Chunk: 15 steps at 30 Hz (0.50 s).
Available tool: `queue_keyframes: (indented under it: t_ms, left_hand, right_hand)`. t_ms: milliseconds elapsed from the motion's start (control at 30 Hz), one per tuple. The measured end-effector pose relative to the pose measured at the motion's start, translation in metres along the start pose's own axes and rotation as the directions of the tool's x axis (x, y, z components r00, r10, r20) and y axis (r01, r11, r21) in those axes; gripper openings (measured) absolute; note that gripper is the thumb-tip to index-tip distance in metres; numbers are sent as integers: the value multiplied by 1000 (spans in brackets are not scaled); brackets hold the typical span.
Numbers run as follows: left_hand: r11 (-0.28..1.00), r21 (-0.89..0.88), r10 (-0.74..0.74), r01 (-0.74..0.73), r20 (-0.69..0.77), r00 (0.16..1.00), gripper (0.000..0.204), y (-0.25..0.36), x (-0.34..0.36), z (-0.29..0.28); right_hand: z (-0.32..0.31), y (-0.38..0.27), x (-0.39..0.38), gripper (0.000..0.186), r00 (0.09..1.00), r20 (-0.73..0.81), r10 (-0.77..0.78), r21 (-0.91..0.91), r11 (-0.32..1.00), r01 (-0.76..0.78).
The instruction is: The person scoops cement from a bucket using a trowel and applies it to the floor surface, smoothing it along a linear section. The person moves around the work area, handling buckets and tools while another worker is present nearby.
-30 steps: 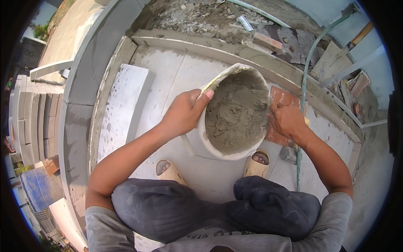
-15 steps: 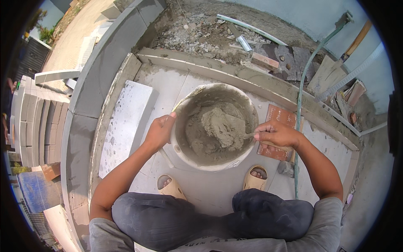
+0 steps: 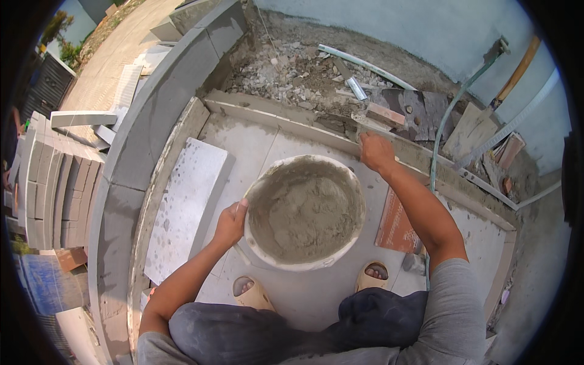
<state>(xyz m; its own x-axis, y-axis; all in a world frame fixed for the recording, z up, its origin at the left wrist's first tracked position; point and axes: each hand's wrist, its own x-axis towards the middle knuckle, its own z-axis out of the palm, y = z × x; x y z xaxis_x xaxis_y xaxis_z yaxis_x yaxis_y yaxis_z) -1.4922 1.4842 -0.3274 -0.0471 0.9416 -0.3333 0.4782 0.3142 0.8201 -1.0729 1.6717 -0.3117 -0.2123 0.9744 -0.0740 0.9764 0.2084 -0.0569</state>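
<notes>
Between my feet stands a round white bucket [image 3: 302,266], holding wet grey mortar [image 3: 307,212]. My left hand [image 3: 230,224] is closed on the bucket's left rim, thumb on top. Beyond the bucket's far right side, my right hand [image 3: 376,151] is closed around a trowel [image 3: 353,130]. Its blade is at the top of the low block wall [image 3: 286,126], where grey mortar lies; the blade is hard to tell from the mortar, and the handle is mostly hidden by the fingers.
A pale block [image 3: 185,207] lies on the tiles to the left. At right are a reddish tile [image 3: 396,224], a hammer head [image 3: 414,263] and a green hose [image 3: 439,131]. Rubble [image 3: 292,73] and a brick [image 3: 385,114] lie behind the low wall. Stacked blocks [image 3: 58,182] stand far left.
My right hand has moved from the bucket's right rim up to the low wall, carrying the trowel and its mortar load out of the bucket. My left hand stays on the rim.
</notes>
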Motion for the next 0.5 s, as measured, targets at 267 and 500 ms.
queue_keyframes:
  t_ms: [267, 500]
  left_hand:
    - [1000, -18, 6, -5, 10, 1000, 62, 2, -5, -8]
    - [999, -46, 11, -11, 0, 1000, 62, 8, -5, 5]
  right_hand:
    - [-21, 1, -27, 37, 942, 123, 313, 646, 695, -315]
    - [-5, -12, -4, 39, 828, 545, 134, 764, 326, -556]
